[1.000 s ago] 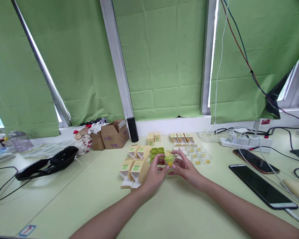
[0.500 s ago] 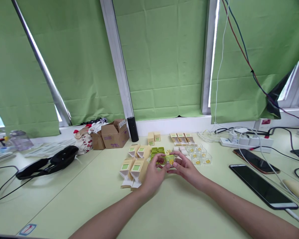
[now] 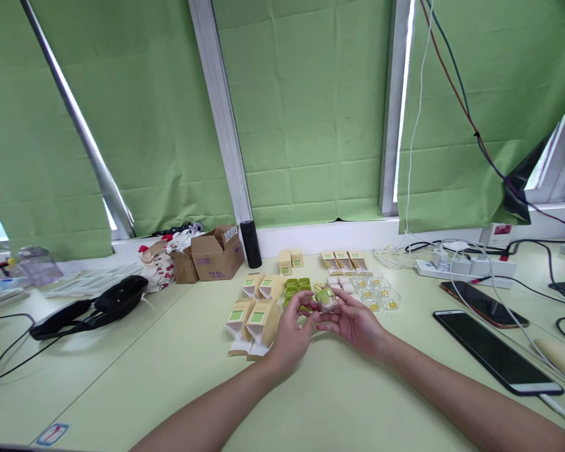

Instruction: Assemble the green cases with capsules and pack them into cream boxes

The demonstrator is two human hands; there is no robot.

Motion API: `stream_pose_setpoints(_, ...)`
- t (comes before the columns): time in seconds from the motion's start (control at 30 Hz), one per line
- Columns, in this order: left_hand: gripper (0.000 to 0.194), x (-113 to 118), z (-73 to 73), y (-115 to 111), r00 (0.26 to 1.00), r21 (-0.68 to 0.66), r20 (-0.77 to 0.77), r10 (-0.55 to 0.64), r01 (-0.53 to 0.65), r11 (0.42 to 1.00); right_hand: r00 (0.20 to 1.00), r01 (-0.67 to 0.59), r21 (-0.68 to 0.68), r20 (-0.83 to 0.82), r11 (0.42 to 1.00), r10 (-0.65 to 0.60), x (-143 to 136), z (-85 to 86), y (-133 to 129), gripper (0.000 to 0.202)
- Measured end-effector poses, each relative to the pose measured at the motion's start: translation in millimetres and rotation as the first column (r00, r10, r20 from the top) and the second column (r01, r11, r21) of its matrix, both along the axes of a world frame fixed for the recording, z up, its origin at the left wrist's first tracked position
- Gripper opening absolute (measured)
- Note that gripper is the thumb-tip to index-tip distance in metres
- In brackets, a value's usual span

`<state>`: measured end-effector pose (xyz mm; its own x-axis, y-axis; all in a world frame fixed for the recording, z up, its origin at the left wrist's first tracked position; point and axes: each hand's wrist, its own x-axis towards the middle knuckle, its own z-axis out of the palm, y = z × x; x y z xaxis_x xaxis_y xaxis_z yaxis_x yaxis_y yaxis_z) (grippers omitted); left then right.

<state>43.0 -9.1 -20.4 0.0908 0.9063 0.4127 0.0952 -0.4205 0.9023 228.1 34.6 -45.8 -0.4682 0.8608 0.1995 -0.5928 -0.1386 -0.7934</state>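
Over the table, in the middle of the view, a small clear plastic case (image 3: 326, 299) with a green part showing is held between my two hands. My left hand (image 3: 292, 328) closes on its left side with thumb and fingers. From the right, my right hand (image 3: 356, 321) grips it, its palm turned partly up. Just behind my hands lie several green square pieces (image 3: 292, 284) in rows, some white pieces (image 3: 344, 285) and several clear cases with yellow centres (image 3: 392, 300). Open cream cartons (image 3: 262, 317) with green labels stand left of my left hand.
More cream cartons (image 3: 343, 262) stand toward the wall, near a black cylinder (image 3: 250, 245) and a cardboard box (image 3: 218, 254). Phones (image 3: 496, 351), cables and a power strip (image 3: 466, 269) lie at right. A black strapped device (image 3: 91, 307) lies at left.
The clear case has turned in my hands: its yellow spot faced me before, and now a green face shows. My right hand has rolled slightly palm-up.
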Motion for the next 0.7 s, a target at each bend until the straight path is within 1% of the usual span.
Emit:
stream_pose_setpoints(0.1, 0.038, -1, -1.6, 2, 1.0, 0.005, 0.001, 0.002, -0.002, 1.0, 1.0, 0.005, 0.017, 0.01, 1.0, -0.005, 0, -1.1, 0, 0.047)
stream_pose_setpoints(0.23, 0.041, -2, -2.1, 4, 1.0, 0.002, 0.019, -0.004, 0.004, 1.0, 0.999, 0.028, 0.027, 0.022, 0.999, -0.029, 1, 5.6, -1, 0.052)
stream_pose_setpoints(0.43, 0.051, -2, 2.0, 3, 0.998, -0.029, 0.055, -0.023, 0.025, 0.999, 0.989, 0.143, 0.09, 0.03, 0.986, -0.147, 1, 17.8, -9, 0.059)
stream_pose_setpoints(0.57, 0.055, -3, 3.2, 3, 0.998, -0.032, 0.058, -0.023, 0.025, 0.999, 0.962, 0.232, 0.183, 0.1, 0.955, -0.253, -1, 18.2, -12, 0.065)
stream_pose_setpoints(0.7, 0.064, -4, 2.3, 3, 0.997, -0.055, 0.063, -0.041, 0.044, 0.997, 0.922, 0.303, 0.309, 0.144, 0.902, -0.359, -5, 14.7, -11, 0.07)
